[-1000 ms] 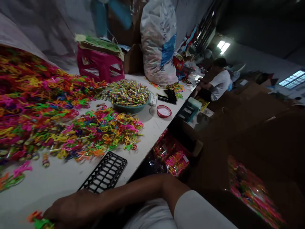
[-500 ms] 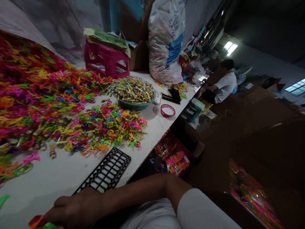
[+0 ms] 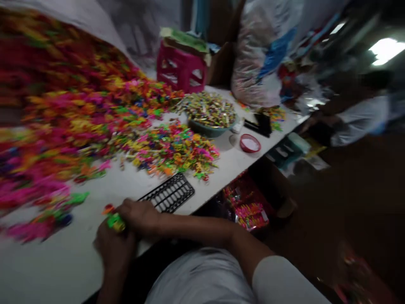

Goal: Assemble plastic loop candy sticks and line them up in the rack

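Note:
My left hand [image 3: 114, 247] is curled around small green and yellow plastic pieces [image 3: 116, 223], low over the white table. Pressed against it from the right is my right hand [image 3: 141, 217], its fingers closed at the same bunch. An orange-red piece [image 3: 108, 209] sticks out above the fingers. Motion blur hides the exact shape of these pieces and which fingers grip which. A black plastic grid tray [image 3: 171, 193] lies flat just beyond my right hand, partly covered by it.
A large heap of colourful plastic pieces [image 3: 85, 114] covers the table's left and back. A basin [image 3: 207, 128] of small wrapped sticks, a red basket [image 3: 249, 143], a pink stool [image 3: 182, 69] and a stuffed plastic bag [image 3: 257, 63] stand farther along. Another person [image 3: 360, 120] sits at right.
My view has swung left and down, so the table things sit farther right. My left hand has come into view and meets my right hand at the coloured pieces.

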Tool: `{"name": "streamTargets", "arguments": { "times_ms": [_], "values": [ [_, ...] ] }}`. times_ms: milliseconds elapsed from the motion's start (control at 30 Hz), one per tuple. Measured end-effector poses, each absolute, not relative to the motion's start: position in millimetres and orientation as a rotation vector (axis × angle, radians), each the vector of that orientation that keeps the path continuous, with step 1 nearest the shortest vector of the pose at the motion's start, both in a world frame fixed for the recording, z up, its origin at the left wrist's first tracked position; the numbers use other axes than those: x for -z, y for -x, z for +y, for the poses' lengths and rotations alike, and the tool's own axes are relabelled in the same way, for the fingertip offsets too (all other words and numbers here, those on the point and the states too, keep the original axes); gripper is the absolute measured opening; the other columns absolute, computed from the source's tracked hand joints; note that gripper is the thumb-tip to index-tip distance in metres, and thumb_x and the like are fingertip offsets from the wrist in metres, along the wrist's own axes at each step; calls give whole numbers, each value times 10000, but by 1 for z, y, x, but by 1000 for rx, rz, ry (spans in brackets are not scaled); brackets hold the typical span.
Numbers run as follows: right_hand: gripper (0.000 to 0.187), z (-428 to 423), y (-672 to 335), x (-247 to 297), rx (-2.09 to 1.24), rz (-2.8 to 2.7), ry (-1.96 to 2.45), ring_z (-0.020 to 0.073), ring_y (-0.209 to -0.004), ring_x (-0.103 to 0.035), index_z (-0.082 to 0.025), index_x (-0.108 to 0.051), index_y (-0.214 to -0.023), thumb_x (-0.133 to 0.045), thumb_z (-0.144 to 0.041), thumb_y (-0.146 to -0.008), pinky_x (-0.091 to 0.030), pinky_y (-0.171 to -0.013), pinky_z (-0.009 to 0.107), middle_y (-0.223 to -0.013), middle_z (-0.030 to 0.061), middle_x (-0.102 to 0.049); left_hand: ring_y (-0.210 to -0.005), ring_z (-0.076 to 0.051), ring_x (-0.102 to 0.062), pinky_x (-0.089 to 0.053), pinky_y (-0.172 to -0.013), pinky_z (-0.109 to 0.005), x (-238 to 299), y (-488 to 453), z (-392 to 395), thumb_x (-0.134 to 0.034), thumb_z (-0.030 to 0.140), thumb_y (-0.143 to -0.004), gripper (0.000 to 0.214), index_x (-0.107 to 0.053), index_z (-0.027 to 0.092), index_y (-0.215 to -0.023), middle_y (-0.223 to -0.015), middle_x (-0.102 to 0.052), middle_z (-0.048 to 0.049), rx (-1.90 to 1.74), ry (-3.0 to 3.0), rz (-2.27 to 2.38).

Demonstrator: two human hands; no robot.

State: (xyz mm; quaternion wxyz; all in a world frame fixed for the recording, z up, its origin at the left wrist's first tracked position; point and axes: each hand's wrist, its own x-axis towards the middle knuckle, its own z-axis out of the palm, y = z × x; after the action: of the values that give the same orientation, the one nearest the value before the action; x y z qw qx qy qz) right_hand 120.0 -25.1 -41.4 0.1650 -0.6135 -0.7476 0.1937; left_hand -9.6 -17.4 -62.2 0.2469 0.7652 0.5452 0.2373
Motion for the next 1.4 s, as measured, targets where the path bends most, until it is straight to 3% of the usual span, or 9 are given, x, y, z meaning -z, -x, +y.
{"name": "streamTargets", "arguments": {
  "times_ms": [267,433,533,733,900,1033,1133,1233,1400],
  "values": [
    [179,-25,-145,23,-620,-1992,1718,179,-926,-598,-172,-592,-1054,-492,-141,-909,-480,-797,277,-1014,72,-615,-1208,-360,-461,-374,-1005,-568,71,-9,-38,-536,290,-829,469,-479,121,-1263,-1262,-509,-194,-734,-2067,1654],
    [360,-28,-224,-8,-107,-1684,1932,206,-933,-567,-196,-655,-1088,-414,-41,-870,-445,-785,302,-1052,99,-604,-1151,-265,-538,-436,-1013,-478,63,12,-39,-524,299,-863,426,-502,186,-1272,-1231,-545,-133,-941,-1830,1357],
    [382,-15,-268,-9,21,-1903,1895,227,-978,-530,-211,-692,-1083,-444,-43,-846,-424,-807,326,-1072,100,-597,-1095,-205,-582,-470,-991,-405,47,18,-33,-503,335,-905,378,-514,211,-1262,-1240,-563,-104,-1057,-1535,1268],
    [272,11,-283,10,-21,-2113,1820,227,-918,-514,-192,-724,-1031,-560,-141,-820,-414,-794,338,-995,107,-613,-1241,-232,-507,-390,-1078,-432,27,-8,-20,-634,410,-839,608,-390,223,-1363,-1352,-504,-131,-1008,-1443,1068],
    [177,7,-278,12,-128,-1958,1743,214,-922,-539,-205,-703,-948,-557,-248,-858,-448,-782,328,-971,77,-611,-1166,-214,-545,-373,-1076,-429,32,-22,-23,-530,412,-907,481,-418,213,-1329,-1199,-569,-104,-1009,-1376,1145],
    [137,-10,-267,8,-229,-1820,1655,207,-908,-571,-195,-660,-935,-574,-279,-870,-472,-773,326,-979,89,-610,-1133,-190,-517,-343,-1093,-423,34,-27,-24,-510,374,-922,583,-272,260,-1442,-1188,-529,-86,-1075,-1398,1144],
    [111,-30,-246,6,-389,-1797,1632,196,-827,-576,-184,-622,-910,-576,-277,-871,-472,-753,323,-893,75,-622,-1176,-207,-482,-318,-1112,-429,31,-28,-22,-511,363,-919,443,-422,253,-1339,-1266,-489,-92,-1070,-1486,1162],
    [115,-46,-224,10,-538,-1671,1670,167,-728,-567,-186,-601,-875,-584,-299,-856,-472,-711,304,-876,56,-628,-1124,-198,-542,-384,-1065,-412,29,-30,-23,-504,373,-925,365,-443,241,-1260,-1263,-495,-95,-1097,-1438,1088],
    [149,-56,-203,23,-770,-1427,1642,140,-668,-569,-196,-593,-921,-556,-308,-829,-478,-658,269,-845,18,-636,-1097,-178,-577,-433,-1024,-387,34,-30,-27,-543,420,-910,440,-368,262,-1281,-1209,-526,-82,-1082,-1323,962]
  ]
}}
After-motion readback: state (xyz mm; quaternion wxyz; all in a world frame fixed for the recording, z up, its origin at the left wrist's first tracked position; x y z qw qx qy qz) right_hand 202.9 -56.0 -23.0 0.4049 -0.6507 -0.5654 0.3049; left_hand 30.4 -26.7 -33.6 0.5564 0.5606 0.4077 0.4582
